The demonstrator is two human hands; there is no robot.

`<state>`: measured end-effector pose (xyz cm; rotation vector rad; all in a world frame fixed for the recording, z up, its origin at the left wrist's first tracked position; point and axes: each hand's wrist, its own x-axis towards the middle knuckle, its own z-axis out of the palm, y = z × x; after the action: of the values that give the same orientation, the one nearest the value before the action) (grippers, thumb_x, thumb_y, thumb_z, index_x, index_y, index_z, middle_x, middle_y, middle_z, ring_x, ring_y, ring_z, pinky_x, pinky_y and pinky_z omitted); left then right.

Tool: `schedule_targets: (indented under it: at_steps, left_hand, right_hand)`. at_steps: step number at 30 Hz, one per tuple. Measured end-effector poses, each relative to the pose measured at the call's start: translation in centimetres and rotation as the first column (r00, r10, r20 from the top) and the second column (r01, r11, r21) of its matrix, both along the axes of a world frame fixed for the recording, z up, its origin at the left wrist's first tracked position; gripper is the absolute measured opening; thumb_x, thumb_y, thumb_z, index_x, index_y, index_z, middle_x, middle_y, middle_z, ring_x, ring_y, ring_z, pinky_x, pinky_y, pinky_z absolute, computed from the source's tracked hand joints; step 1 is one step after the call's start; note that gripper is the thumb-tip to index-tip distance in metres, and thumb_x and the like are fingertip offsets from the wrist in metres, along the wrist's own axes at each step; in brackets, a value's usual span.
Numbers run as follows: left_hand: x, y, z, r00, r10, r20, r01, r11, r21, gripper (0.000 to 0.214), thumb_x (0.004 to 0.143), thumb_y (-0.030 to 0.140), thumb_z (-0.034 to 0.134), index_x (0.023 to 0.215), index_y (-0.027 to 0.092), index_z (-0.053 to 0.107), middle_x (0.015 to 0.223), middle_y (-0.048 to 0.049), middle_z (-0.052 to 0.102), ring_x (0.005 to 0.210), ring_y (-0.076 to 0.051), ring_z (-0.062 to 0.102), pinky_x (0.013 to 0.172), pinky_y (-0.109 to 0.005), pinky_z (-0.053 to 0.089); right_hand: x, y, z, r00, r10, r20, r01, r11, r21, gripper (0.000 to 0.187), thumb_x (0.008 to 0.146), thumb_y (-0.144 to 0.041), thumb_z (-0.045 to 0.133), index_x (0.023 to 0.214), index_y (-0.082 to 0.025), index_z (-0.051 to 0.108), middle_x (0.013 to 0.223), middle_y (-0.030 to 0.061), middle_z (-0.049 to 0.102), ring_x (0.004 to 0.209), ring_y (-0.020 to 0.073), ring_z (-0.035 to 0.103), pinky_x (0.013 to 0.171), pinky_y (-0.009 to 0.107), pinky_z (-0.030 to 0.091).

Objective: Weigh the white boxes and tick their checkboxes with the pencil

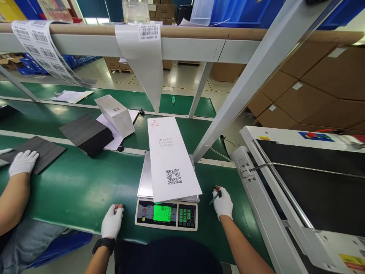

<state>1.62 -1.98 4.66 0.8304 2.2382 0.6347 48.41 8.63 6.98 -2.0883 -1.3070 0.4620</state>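
In the head view, a long white box [171, 156] with a printed square code is lying flat across the pan of a scale [167, 213] whose green display is glowing, on the green belt [76, 190] just in front of the person. The left hand [111, 222], in a white glove, is resting curled on the belt just left of the scale and gripping nothing, while the gloved right hand [222, 203] is resting just right of it with its fingers closed around a dark pen [215, 197]. At the far left, a co-worker's gloved hand [23, 161] is pressing on a dark sheet [40, 152], with a stack of dark sheets [87, 135] and a smaller white box [115, 114] lying beyond.
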Motion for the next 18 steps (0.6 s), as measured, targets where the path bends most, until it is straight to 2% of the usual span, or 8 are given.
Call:
schedule_targets:
  at_steps: [4,6,8,14,16,18]
  left_hand:
    - [0.0,0.2,0.4,1.000,0.007,-0.017,-0.007,0.999,-0.048,0.029,0.077,0.047,0.051,0.090,0.025,0.064,0.077,-0.0039,0.073,0.079,-0.027,0.069,0.077,-0.038,0.050]
    - [0.1,0.2,0.6,1.000,0.021,-0.003,-0.021,0.999,-0.033,0.027,0.075,0.045,0.053,0.088,0.025,0.064,0.076,-0.0033,0.073,0.080,-0.027,0.069,0.076,-0.037,0.050]
    - [0.3,0.1,0.9,0.999,0.038,0.024,-0.038,0.999,-0.009,0.026,0.072,0.044,0.056,0.086,0.024,0.065,0.075,-0.0032,0.073,0.080,-0.027,0.069,0.075,-0.037,0.050]
    - [0.9,0.8,2.2,0.984,0.131,0.124,-0.143,0.985,0.099,0.029,0.069,0.046,0.058,0.083,0.020,0.062,0.068,-0.0029,0.070,0.072,-0.025,0.069,0.070,-0.036,0.054]
    - [1.0,1.8,3.3,0.976,0.156,0.149,-0.178,0.974,0.141,0.031,0.071,0.048,0.057,0.084,0.019,0.061,0.069,-0.0034,0.070,0.072,-0.024,0.069,0.072,-0.037,0.056]
    - [1.5,3.2,5.5,0.967,0.171,0.188,-0.209,0.957,0.203,0.036,0.075,0.053,0.058,0.085,0.019,0.060,0.073,-0.0050,0.072,0.076,-0.024,0.071,0.077,-0.038,0.058]
  right_hand:
    - [-0.7,0.0,1.2,0.996,-0.003,-0.086,0.000,0.999,-0.038,0.038,0.083,-0.047,0.045,0.096,-0.018,0.066,0.088,0.0111,0.069,0.080,0.0283,0.064,0.068,0.036,0.051]
    - [-1.3,0.3,2.2,0.988,0.010,-0.154,-0.013,1.000,-0.017,0.038,0.083,-0.047,0.047,0.097,-0.018,0.066,0.088,0.0113,0.070,0.080,0.0278,0.066,0.068,0.036,0.051]
    - [-2.1,1.1,3.6,0.970,0.036,-0.241,-0.027,0.999,0.044,0.040,0.081,-0.050,0.050,0.098,-0.017,0.065,0.092,0.0127,0.071,0.085,0.0289,0.067,0.074,0.038,0.053]
    - [-5.5,3.9,9.5,0.913,0.189,-0.361,-0.106,0.966,0.237,0.045,0.079,-0.056,0.055,0.097,-0.016,0.064,0.100,0.0145,0.071,0.096,0.0310,0.066,0.091,0.044,0.051]
    - [-6.6,4.4,11.9,0.898,0.249,-0.361,-0.146,0.946,0.289,0.045,0.083,-0.057,0.057,0.098,-0.016,0.065,0.102,0.0138,0.071,0.098,0.0310,0.065,0.092,0.044,0.051]
    - [-7.8,4.7,14.3,0.878,0.304,-0.370,-0.181,0.926,0.330,0.046,0.086,-0.058,0.058,0.100,-0.016,0.066,0.102,0.0128,0.071,0.099,0.0313,0.064,0.093,0.044,0.051]
